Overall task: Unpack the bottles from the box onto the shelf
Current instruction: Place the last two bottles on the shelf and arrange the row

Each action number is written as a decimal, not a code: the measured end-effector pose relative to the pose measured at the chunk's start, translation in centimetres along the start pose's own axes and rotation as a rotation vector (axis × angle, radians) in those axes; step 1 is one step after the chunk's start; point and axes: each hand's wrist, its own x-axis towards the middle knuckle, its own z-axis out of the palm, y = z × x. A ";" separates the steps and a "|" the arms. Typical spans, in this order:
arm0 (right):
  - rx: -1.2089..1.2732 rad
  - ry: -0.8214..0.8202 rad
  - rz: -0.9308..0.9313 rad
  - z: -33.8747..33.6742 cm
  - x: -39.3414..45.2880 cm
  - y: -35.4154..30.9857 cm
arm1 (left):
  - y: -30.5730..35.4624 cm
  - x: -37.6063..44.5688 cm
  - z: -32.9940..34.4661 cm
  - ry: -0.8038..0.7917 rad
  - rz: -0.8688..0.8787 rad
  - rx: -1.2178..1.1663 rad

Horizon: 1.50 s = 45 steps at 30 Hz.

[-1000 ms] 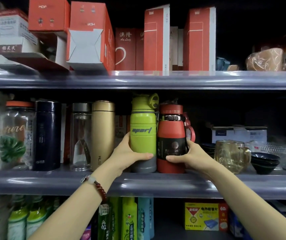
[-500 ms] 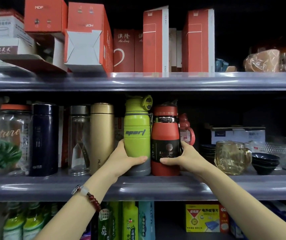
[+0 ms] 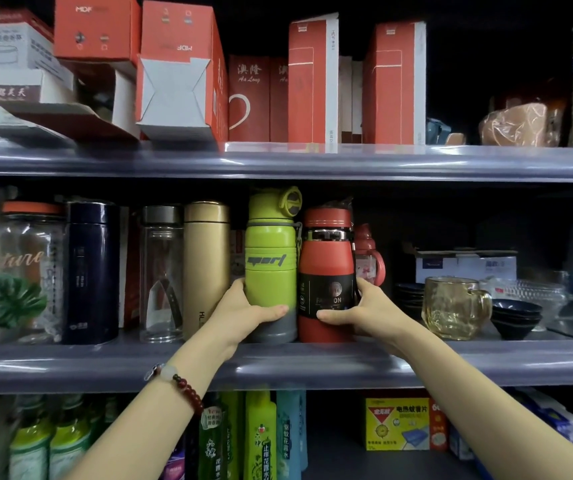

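Two bare forearms reach up to the middle shelf [image 3: 451, 362]. The left hand [image 3: 243, 315] has its fingers wrapped around a green bottle [image 3: 270, 265]; the right hand [image 3: 364, 311] grips a red bottle [image 3: 326, 275] touching the green bottle's right side. Both stand upright near the shelf's front edge. This looks like the placing step; next, letting go without tipping them.

A shop is indicated: grey tiered shelving [image 3: 313, 362] is packed with goods. Boxed merchandise [image 3: 177, 71] is stacked above the hands, assorted flasks [image 3: 205, 268] and glassware [image 3: 451, 306] are lined up beside them, and repeated insect-repellent bottles [image 3: 261, 441] are ranked below them.
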 end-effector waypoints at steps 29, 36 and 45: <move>-0.218 0.187 0.054 1.6 -1.0 -1.2 | -0.3 -0.2 0.1 0.084 0.041 0.332; -0.221 0.240 0.041 1.6 -2.1 -1.8 | 0.6 -0.3 0.3 0.071 -0.064 0.256; -0.364 0.196 -0.026 0.8 -1.9 -1.8 | 1.9 -1.2 0.8 0.179 -0.089 0.502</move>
